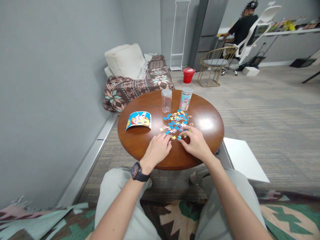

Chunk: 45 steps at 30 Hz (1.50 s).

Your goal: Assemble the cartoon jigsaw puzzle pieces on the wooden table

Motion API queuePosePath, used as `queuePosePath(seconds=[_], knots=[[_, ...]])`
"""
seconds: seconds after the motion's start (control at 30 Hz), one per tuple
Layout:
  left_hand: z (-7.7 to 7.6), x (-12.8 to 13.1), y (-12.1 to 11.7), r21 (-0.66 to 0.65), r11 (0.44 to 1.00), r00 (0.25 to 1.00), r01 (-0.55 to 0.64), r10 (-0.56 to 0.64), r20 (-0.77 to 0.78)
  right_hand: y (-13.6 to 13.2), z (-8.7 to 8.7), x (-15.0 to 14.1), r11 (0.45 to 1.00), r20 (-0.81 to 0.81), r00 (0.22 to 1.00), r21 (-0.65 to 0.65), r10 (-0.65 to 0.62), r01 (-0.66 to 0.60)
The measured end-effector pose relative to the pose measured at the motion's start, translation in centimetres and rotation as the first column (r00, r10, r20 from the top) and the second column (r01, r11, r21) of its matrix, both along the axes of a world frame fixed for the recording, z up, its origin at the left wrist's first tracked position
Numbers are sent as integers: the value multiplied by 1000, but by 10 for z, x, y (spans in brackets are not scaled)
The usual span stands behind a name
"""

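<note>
A loose pile of jigsaw puzzle pieces (pixel 176 121), blue, yellow and pink, lies on the round brown wooden table (pixel 140 146). My left hand (pixel 158 148) rests at the near left edge of the pile, fingers slightly bent and thumb apart, with no piece visible in it. On the other side, my right hand (pixel 195 141) reaches over the pile's near right edge. Its thumb and fingers are apart, around a teal piece (pixel 179 137) that lies on the table. A yellow piece (pixel 174 137) lies between both hands.
Behind the pile stand a clear lidded jar (pixel 166 101) and a printed lidded jar (pixel 185 100). A curved picture card (pixel 139 120) is at the left. Beyond are a covered sofa (pixel 140 83), a red bin (pixel 188 76) and a seated person (pixel 243 28). A white box (pixel 245 158) stands right.
</note>
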<state>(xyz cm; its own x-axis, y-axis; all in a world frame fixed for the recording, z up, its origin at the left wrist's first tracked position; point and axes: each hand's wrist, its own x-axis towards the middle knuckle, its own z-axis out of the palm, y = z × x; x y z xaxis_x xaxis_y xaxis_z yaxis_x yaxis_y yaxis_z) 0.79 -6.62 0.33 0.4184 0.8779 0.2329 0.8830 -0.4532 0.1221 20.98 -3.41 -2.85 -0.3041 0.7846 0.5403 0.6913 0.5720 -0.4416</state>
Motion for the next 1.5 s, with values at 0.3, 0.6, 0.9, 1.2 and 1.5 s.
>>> queuePosePath(seconds=[0.3, 0.6, 0.9, 1.2, 1.5], knots=[[-1, 0, 0, -5, 1000, 1000, 1, -1, -8, 0, 0, 0, 999, -19, 999, -3, 38, -38], [-2, -1, 1, -13, 1000, 1000, 0, 0, 6, 1, 0, -1, 999, -42, 998, -16, 38, -39], [-2, -1, 1, -15, 1000, 1000, -19, 20, 19, 1, 1, 0, 998, -59, 997, -39, 51, -53], [-5, -2, 3, -3, 1000, 1000, 10, -10, 7, 0, 1, 0, 997, -46, 997, -47, 54, -56], [-4, -1, 2, -13, 1000, 1000, -3, 3, 11, 0, 2, 1, 995, -90, 994, -64, 65, -71]])
